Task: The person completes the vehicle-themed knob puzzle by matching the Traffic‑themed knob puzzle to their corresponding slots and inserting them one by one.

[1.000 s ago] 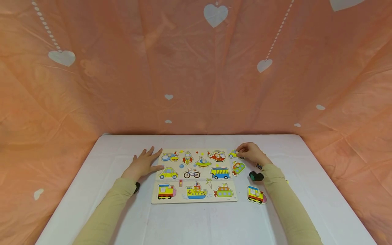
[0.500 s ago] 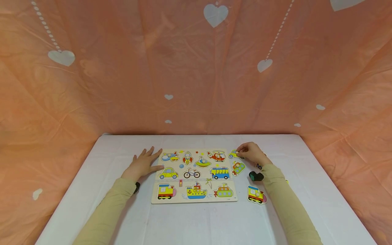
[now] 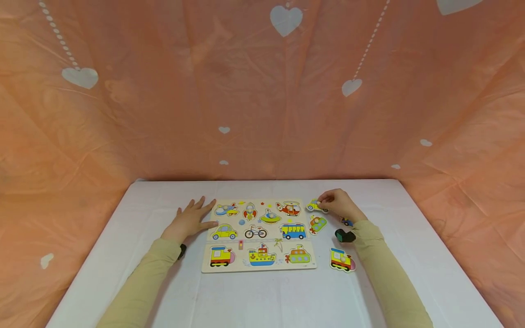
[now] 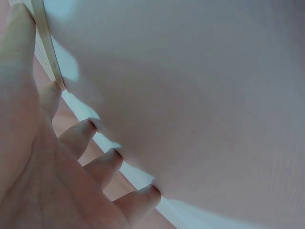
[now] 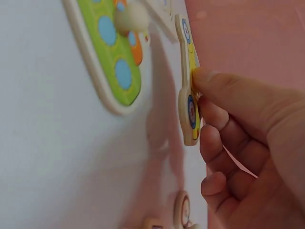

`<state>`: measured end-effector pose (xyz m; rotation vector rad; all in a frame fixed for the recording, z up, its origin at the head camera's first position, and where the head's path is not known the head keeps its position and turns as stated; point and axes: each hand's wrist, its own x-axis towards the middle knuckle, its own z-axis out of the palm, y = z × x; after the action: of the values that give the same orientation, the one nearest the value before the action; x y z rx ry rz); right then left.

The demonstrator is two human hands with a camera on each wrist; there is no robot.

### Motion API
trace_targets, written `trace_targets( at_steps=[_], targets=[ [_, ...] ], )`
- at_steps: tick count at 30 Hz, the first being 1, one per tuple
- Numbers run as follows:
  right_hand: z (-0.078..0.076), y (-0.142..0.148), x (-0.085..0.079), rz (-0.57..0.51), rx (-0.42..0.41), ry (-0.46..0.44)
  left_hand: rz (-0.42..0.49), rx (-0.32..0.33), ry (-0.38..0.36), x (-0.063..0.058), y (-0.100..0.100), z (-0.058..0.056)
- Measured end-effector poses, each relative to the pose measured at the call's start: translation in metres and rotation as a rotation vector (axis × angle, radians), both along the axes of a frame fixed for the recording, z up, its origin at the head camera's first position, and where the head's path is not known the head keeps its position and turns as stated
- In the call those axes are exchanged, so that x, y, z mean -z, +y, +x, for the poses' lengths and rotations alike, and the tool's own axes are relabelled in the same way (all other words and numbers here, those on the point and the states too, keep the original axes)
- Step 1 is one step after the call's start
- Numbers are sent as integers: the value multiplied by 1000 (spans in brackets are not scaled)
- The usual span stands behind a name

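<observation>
Right of the frame's middle, in the head view, the right hand [image 3: 340,204] pinches the yellow car piece [image 3: 313,205], held just above the white table [image 3: 246,300]; the piece's long axis runs roughly left to right there, dipping slightly to the right, and near vertical in the right wrist view; which end is its front cannot be told. At lower centre lies the puzzle board [image 3: 239,232]; pale knobs show on the plane [image 3: 223,210], rocket [image 3: 249,212] and saucer [image 3: 270,218] in its upper row; whether every other outline holds a piece is too small to tell. The left hand [image 3: 187,224] lies with fingers spread, thumb and index finger touching the board's left edge. Just beside the board's right edge lies the submarine piece [image 3: 317,224], tilted; lower right, apart from the board, lies the train piece [image 3: 341,260].
</observation>
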<state>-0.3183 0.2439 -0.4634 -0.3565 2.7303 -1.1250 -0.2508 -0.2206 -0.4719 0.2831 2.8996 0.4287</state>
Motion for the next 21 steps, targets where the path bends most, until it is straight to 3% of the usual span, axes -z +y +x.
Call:
trace_targets(
  at_steps=[15, 21],
  targets=[
    [9, -27, -13, -48, -113, 124, -6, -5, 1, -5, 1, 4],
    [16, -41, -18, -80, -144, 123, -3, -3, 0, -4, 1, 4]
  ],
)
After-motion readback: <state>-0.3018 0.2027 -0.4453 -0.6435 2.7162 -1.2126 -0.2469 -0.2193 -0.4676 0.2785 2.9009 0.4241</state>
